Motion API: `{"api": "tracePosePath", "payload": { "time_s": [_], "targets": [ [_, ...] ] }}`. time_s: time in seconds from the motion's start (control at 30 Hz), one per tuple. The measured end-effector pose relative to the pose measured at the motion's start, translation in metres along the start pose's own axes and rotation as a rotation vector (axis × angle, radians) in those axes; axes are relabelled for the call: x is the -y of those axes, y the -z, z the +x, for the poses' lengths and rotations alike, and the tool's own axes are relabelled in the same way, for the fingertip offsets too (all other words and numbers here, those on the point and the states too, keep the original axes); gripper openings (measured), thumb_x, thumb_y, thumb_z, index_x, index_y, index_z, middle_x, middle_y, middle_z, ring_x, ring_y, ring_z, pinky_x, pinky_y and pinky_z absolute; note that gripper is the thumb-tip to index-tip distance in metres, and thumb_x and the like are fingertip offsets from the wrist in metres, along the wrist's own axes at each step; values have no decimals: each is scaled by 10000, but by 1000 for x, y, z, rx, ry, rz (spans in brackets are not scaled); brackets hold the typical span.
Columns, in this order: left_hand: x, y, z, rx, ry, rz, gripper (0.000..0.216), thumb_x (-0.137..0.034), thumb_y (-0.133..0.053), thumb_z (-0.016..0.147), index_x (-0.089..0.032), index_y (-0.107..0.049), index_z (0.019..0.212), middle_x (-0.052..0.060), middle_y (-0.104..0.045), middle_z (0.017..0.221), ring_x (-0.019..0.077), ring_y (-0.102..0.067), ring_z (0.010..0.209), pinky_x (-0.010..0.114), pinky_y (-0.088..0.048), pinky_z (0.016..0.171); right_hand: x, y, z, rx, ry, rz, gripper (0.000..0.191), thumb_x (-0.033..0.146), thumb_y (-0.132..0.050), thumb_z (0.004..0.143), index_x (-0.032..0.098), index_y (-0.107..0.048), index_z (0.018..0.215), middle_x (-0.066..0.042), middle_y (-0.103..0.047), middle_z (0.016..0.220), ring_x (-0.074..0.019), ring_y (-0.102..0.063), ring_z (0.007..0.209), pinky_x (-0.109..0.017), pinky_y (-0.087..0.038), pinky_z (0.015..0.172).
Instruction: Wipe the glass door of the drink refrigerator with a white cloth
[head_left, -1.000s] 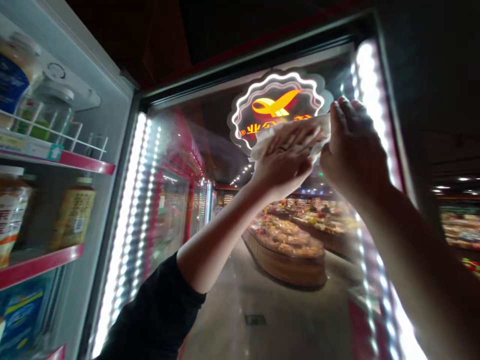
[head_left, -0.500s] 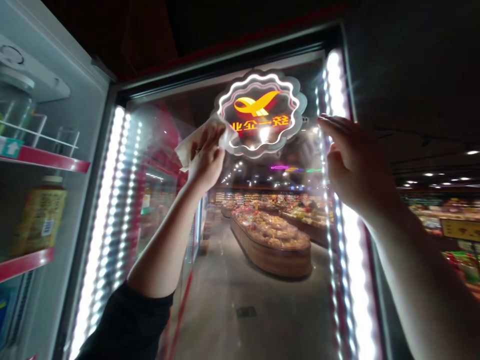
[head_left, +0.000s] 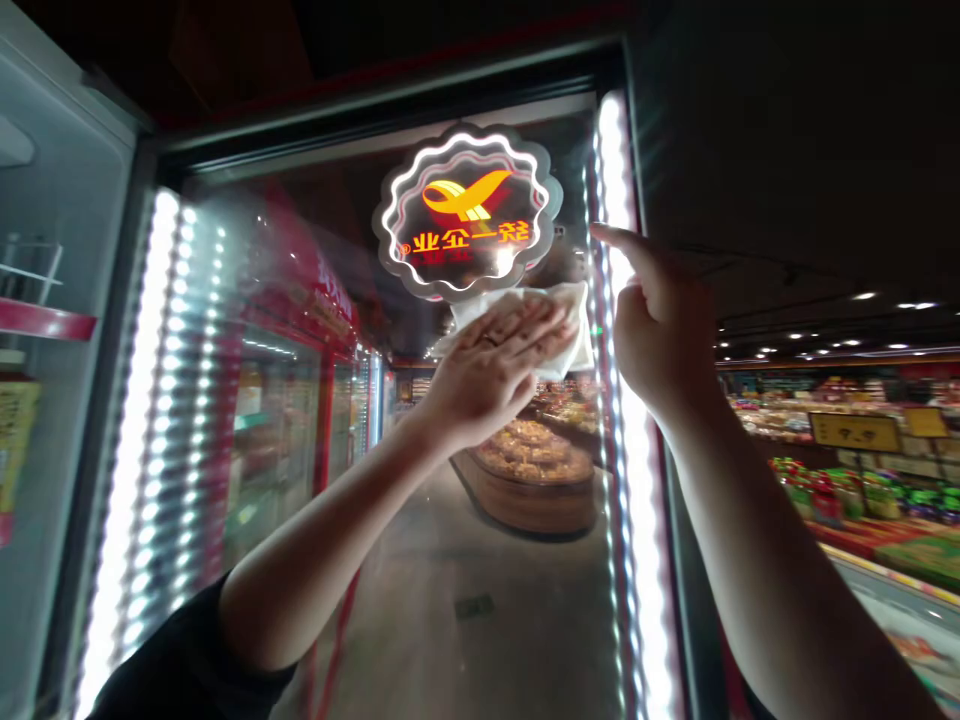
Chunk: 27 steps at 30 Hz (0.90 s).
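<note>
White cloth lies largely hidden beneath the left hand, which presses it flat, fingers extended, against the glass door just below the illuminated logo sign. Right hand grips the door's right edge by the LED strip; its fingertips are concealed. Shop displays beyond appear blurred.

I see the open glass door of the cooler carrying everything here: a white cloth lies flat against the pane, just under the lit scalloped logo sign. Bright LED strips run down both door edges. At far left, a red-edged shelf sits inside the cabinet.
</note>
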<state>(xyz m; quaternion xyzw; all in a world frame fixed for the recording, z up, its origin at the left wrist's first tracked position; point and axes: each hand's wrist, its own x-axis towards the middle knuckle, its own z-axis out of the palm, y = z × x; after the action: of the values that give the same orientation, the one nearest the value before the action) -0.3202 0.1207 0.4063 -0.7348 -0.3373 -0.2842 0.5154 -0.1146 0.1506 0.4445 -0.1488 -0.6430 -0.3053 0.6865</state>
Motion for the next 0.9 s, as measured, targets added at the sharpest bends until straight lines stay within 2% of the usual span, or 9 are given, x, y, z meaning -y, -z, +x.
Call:
{"api": "tracePosePath", "payload": {
  "time_s": [0.17, 0.27, 0.37, 0.5, 0.57, 0.63, 0.7, 0.83, 0.9],
  "targets": [
    [52, 8, 81, -88, 253, -36, 650, -213, -334, 1061, -363, -345, 1694, -92, -286, 1775, 217, -200, 1676, 462, -127, 1404, -7, -4, -4, 1, -18, 2, 646, 71, -369, 867, 250, -663, 1414, -57, -727, 1416, -243, -698, 1296, -437, -548, 1149],
    [54, 5, 107, -94, 280, -45, 640, -231, -315, 1066, -403, -357, 1682, -124, -274, 1774, 182, -188, 1678, 430, -111, 1406, -12, -7, -5, 14, 4, 3, 655, 74, -360, 872, 273, -644, 1428, -48, -692, 1468, -237, -656, 1357, -454, -522, 1188],
    [25, -7, 85, -68, 187, -6, 650, -191, -333, 1057, -316, -353, 1694, -69, -283, 1781, 220, -178, 1680, 484, -99, 1406, -13, -11, -5, 48, 45, 1, 692, 73, -367, 874, 301, -586, 1490, -26, -625, 1551, -225, -562, 1462, -476, -457, 1260],
    [-30, -25, 1, -11, 45, 41, 637, -189, -413, 1060, -252, -360, 1691, -11, -337, 1765, 233, -218, 1669, 500, -135, 1404, -8, -18, -5, 138, 109, -35, 698, 99, -377, 915, 309, -502, 1568, -19, -537, 1633, -212, -442, 1558, -500, -363, 1329],
    [-43, -28, -37, 29, -20, 42, 658, -193, -460, 1052, -256, -343, 1696, -4, -337, 1761, 209, -249, 1661, 464, -178, 1403, -3, -21, -5, 185, 111, -61, 675, 130, -374, 956, 324, -468, 1596, -14, -500, 1663, -229, -411, 1581, -546, -363, 1322],
    [-37, -26, -59, 50, -36, 37, 698, -178, -477, 1042, -272, -299, 1711, -6, -321, 1766, 191, -253, 1659, 444, -200, 1400, 3, -24, -7, 212, 110, -72, 658, 154, -373, 983, 328, -444, 1614, -9, -479, 1679, -251, -391, 1594, -583, -375, 1308],
    [-12, -18, -64, 25, 60, 33, 701, -167, -450, 1049, -307, -280, 1715, -18, -314, 1767, 190, -241, 1662, 453, -196, 1397, 9, -27, -11, 215, 110, -67, 647, 173, -372, 1001, 328, -427, 1627, -8, -466, 1688, -260, -370, 1605, -592, -381, 1303],
    [45, 2, -45, -89, 479, -20, 607, -238, -338, 1108, -365, -290, 1700, -44, -274, 1776, 203, -193, 1678, 525, -171, 1386, 21, -34, -29, 211, 95, -11, 664, 201, -395, 1019, 344, -351, 1666, -11, -408, 1723, -280, -327, 1625, -606, -374, 1302],
    [49, 3, -34, -111, 620, -46, 597, -260, -305, 1117, -334, -266, 1708, -34, -206, 1792, 227, -144, 1689, 573, -170, 1380, 25, -37, -39, 219, 68, 22, 666, 230, -394, 1032, 351, -312, 1682, -14, -378, 1738, -286, -305, 1633, -614, -354, 1309]
  ]
}}
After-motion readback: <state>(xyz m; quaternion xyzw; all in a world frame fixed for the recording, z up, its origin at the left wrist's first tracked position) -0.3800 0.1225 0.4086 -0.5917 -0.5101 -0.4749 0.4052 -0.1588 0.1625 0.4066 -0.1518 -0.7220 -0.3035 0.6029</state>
